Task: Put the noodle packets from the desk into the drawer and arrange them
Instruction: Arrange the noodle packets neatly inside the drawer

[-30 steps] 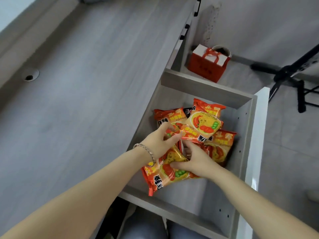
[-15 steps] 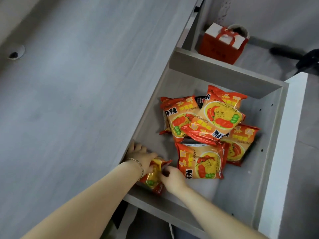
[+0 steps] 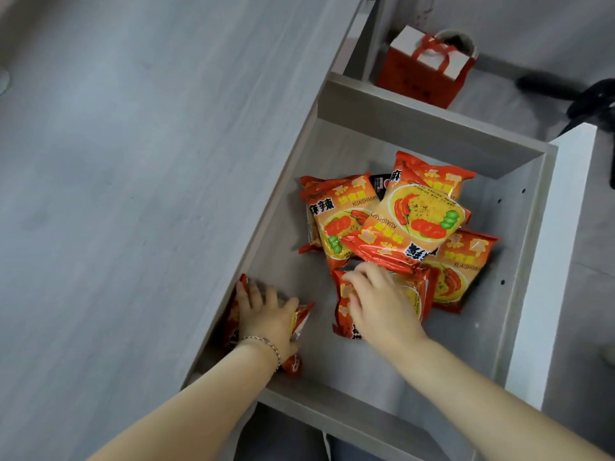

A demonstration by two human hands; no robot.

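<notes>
Several orange-red noodle packets lie in the open grey drawer (image 3: 429, 138). My left hand (image 3: 266, 316) presses one packet (image 3: 299, 319) upright against the drawer's left wall in the near left corner. My right hand (image 3: 379, 301) rests on a flat packet (image 3: 344, 314) in the middle of the drawer, fingers curled over its upper edge. Behind it a loose pile holds a top packet (image 3: 412, 221), a left packet (image 3: 336, 217) and a right packet (image 3: 462, 267). The grey desk top (image 3: 133, 161) at left carries no packets.
A red and white gift bag (image 3: 422, 68) stands on the floor beyond the drawer. A black tripod leg (image 3: 565, 91) lies at the far right. The drawer's white front panel (image 3: 559, 261) runs along its right side.
My right hand has left the packet in the near left corner and moved right onto the flat middle packet. My left hand stays on the corner packet, now set against the wall.
</notes>
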